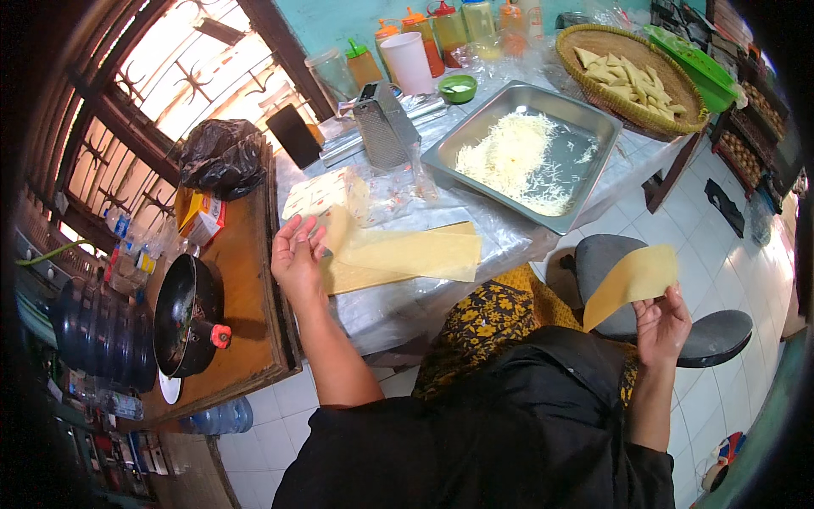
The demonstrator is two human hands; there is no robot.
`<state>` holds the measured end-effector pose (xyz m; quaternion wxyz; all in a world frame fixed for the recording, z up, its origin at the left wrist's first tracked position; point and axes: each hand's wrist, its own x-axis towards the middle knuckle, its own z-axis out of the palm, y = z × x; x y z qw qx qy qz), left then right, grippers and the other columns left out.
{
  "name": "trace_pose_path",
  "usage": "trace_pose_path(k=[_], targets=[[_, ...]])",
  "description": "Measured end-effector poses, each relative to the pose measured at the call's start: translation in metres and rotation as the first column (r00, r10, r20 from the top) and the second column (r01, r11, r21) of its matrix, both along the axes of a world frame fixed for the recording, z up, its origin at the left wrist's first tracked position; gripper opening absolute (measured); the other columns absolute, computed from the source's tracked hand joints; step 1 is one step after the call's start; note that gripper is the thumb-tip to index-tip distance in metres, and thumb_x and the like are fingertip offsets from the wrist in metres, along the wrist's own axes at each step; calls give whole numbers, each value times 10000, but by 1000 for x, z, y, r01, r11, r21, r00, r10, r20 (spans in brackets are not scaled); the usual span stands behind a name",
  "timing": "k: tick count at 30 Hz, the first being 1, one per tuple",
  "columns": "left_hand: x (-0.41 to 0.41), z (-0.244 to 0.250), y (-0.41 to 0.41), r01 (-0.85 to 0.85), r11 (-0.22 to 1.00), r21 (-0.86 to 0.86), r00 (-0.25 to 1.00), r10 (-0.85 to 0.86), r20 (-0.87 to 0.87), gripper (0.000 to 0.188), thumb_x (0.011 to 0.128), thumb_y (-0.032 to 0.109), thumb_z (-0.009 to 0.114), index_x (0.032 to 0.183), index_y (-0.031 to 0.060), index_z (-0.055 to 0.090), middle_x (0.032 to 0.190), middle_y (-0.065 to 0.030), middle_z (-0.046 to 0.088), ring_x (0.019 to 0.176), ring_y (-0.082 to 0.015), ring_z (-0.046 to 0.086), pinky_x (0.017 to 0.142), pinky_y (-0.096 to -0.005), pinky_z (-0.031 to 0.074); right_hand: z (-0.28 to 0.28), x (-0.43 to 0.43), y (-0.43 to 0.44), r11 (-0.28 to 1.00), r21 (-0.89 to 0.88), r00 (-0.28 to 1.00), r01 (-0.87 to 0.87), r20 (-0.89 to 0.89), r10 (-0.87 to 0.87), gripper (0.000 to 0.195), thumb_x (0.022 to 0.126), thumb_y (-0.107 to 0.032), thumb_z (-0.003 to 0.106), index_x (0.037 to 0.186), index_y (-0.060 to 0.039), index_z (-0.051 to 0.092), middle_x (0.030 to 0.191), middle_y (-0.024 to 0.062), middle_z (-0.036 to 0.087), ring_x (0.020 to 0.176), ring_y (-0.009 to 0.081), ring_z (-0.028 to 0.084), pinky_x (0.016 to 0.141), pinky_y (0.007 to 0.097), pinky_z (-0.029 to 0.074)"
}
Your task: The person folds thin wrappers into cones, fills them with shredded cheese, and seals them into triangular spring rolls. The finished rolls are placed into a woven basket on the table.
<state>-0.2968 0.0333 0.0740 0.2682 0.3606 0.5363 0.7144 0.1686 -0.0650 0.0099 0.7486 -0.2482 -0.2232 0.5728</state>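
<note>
My left hand (pixel 300 254) is raised at the left end of a stack of pastry sheets (pixel 375 273), its fingers curled against a lifted sheet end; whether it grips that end is unclear. The top pastry strip (pixel 413 251) lies slantwise over the stack. Off to the right, my right hand (pixel 664 321) holds a separate pastry strip (pixel 636 277) by its edge, above a grey chair. Shredded white cheese (pixel 509 159) fills part of a steel tray (pixel 439 153) beyond the stack. Folded triangular pastries (pixel 626 79) rest in a round woven basket (pixel 572 76).
A box grater (pixel 381 127), a phone (pixel 294 135), sauce bottles (pixel 445 32) and a small green bowl (pixel 458 89) stand farther back. At left, a wok (pixel 187 318) sits on a wooden table (pixel 254 318). A grey chair (pixel 604 254) stands to the right.
</note>
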Motion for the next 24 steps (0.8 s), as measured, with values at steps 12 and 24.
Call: trace_pose_path(k=[12, 24], targets=[[152, -41, -36, 723, 689, 47, 675, -690, -263, 203, 864, 23, 518, 1055, -25, 567, 1035, -135, 603, 963, -202, 573, 885, -319, 448, 6, -39, 3, 995, -97, 999, -29, 11, 31, 203, 849, -126, 486, 1035, -51, 455, 1075, 124, 551, 982, 277, 568, 780, 428, 525], [144, -33, -31, 281, 915, -289, -1, -301, -954, 584, 705, 120, 667, 1234, 0, 451, 1278, -226, 435, 1195, -388, 407, 982, -449, 350, 31, -36, -17, 1000, 12, 1000, 17, -25, -17, 297, 849, -131, 465, 1120, -14, 430, 1152, 154, 523, 1059, 300, 543, 839, 439, 514]])
